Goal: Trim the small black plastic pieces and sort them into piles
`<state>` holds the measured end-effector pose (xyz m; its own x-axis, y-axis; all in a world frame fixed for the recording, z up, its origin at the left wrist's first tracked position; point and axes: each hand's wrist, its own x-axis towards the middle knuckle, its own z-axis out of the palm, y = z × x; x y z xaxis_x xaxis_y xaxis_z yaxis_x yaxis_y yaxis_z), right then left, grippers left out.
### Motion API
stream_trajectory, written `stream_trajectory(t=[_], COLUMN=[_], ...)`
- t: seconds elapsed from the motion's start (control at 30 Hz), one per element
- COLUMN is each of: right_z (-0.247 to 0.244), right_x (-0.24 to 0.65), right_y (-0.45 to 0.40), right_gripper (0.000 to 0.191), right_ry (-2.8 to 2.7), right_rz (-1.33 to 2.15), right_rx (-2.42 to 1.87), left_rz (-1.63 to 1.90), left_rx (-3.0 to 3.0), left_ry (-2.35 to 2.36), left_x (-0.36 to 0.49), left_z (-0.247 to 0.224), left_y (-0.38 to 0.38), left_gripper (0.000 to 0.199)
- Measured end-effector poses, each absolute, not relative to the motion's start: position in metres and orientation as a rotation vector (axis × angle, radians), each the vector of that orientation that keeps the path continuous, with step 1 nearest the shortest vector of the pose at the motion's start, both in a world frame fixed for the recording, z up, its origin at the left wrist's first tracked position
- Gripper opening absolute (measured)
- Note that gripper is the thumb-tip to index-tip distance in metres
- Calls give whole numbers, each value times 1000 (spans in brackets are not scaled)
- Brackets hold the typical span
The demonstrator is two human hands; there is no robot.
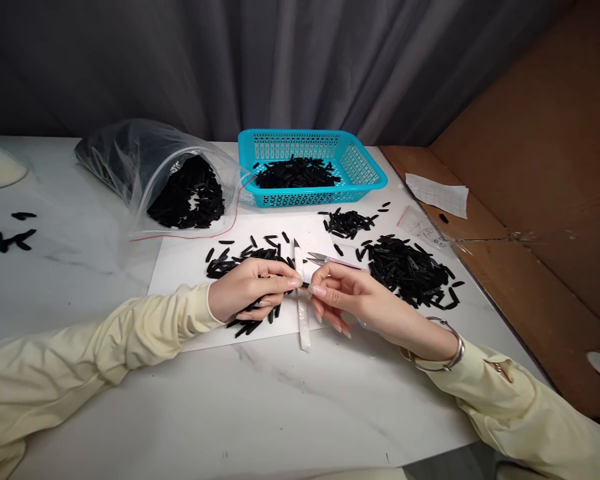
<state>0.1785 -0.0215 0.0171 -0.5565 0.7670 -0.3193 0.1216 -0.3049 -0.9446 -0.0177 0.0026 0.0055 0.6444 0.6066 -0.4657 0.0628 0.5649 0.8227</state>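
Observation:
Over the white sheet of paper [180,267], my left hand [257,287] and my right hand [355,297] meet, each closed in a pinch. Between their fingertips is a small black strip [305,285], its ends covered by the fingers. Beneath my left hand lies a scattered heap of black strips [250,327]. A craft knife [304,327] with a white wrapped handle lies under the fingertips, blade pointing away from me. By my right hand's knuckles rest small pointed scissors [320,257], partly hidden. A bigger heap of black strips [405,270] sits to the right.
Farther back stand a blue plastic basket [313,197] holding black strips and an open clear zip bag [145,167] full of them. A smaller pile [349,223] lies before the basket. Loose strips [10,240] lie at far left. Cardboard [525,167] walls the right side.

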Motion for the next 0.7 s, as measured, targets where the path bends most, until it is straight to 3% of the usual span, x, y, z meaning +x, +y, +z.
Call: stream_trajectory(t=[0.7], right_z=[14], right_x=[178], right_y=[-21], right_gripper=[23], right_ry=[-1419], right_rz=[1973], right_rx=[-1056], left_rz=[377], left_rx=[941], left_ry=[784], left_x=[-19], left_z=[2], left_y=[3], left_gripper=[18])
